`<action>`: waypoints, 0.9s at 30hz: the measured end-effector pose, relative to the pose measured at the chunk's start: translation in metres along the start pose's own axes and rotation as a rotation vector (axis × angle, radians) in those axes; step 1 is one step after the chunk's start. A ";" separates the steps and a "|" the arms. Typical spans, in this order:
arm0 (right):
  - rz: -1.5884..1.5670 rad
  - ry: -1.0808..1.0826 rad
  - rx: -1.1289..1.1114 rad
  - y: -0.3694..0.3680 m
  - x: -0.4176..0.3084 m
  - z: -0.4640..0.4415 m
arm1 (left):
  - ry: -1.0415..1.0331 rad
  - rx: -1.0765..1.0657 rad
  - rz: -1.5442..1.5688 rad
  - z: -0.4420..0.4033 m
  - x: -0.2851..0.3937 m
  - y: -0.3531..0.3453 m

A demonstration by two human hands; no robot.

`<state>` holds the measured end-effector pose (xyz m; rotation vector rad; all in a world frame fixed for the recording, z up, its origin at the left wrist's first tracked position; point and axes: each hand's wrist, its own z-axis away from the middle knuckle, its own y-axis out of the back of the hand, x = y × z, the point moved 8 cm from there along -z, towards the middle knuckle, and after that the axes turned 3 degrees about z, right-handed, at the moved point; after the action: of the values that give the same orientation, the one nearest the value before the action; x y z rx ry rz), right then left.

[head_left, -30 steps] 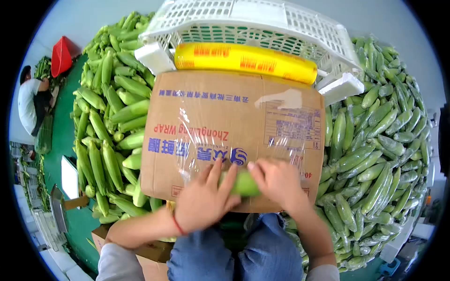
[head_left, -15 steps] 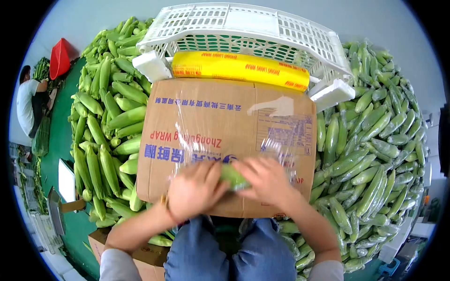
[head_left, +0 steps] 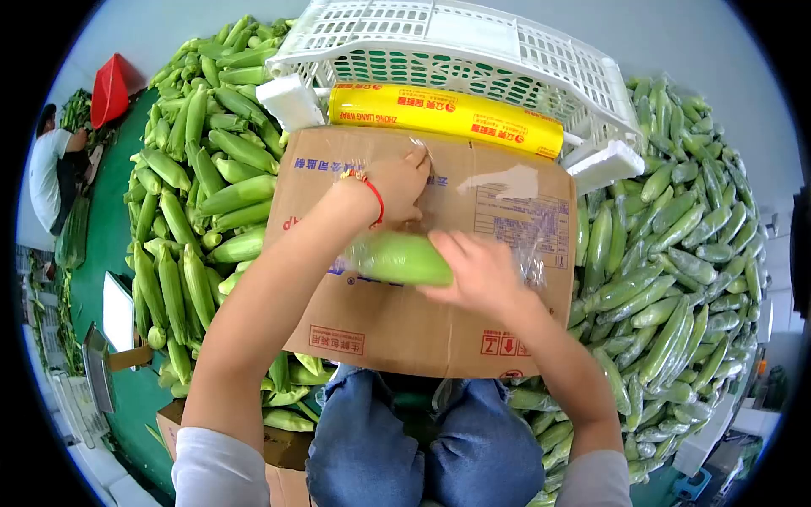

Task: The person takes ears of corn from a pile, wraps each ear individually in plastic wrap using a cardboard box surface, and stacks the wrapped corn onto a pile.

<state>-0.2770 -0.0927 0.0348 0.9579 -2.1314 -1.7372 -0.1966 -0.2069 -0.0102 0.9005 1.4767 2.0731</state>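
Observation:
My right hand [head_left: 477, 272] is closed around one end of an ear of corn [head_left: 401, 258], pale green in its husk, held sideways above the cardboard box [head_left: 405, 325]. Clear film shows around the ear's blurred left end. Farther up the box, my left hand [head_left: 399, 184] has its fingers drawn together at a glossy edge of cling film [head_left: 416, 145]; the exact grip is partly hidden. A red string bracelet circles the left wrist. Just beyond that hand lies the yellow cling film roll [head_left: 448, 117], held on a rod between white foam blocks.
A white plastic crate [head_left: 456, 38] stands behind the roll. Unwrapped corn [head_left: 194, 194] is heaped at left, film-wrapped corn [head_left: 676, 270] at right. An open carton [head_left: 287, 448] sits by my left knee. Another person [head_left: 52, 173] squats far left near a red bin [head_left: 110, 91].
Both hands were together over the ear near the box's front edge. The left hand has moved up toward the roll; the right has lifted the ear upward. The box appears shifted slightly.

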 end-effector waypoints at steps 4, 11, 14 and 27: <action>-0.199 0.069 -0.106 0.018 -0.049 0.064 | -0.022 0.068 0.023 0.008 0.002 -0.004; -0.655 -0.475 -0.285 0.032 -0.016 0.135 | -0.136 0.801 0.717 0.103 0.030 0.050; -1.543 -0.895 -0.305 0.021 -0.027 0.116 | -0.302 0.875 0.787 0.118 0.088 0.048; -0.931 -0.511 -0.196 -0.002 -0.031 0.079 | 0.305 1.027 2.093 0.117 0.027 -0.020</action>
<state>-0.2967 -0.0116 0.0180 1.7770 -1.7918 -2.8047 -0.1316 -0.1051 0.0032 3.8999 1.8479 2.0254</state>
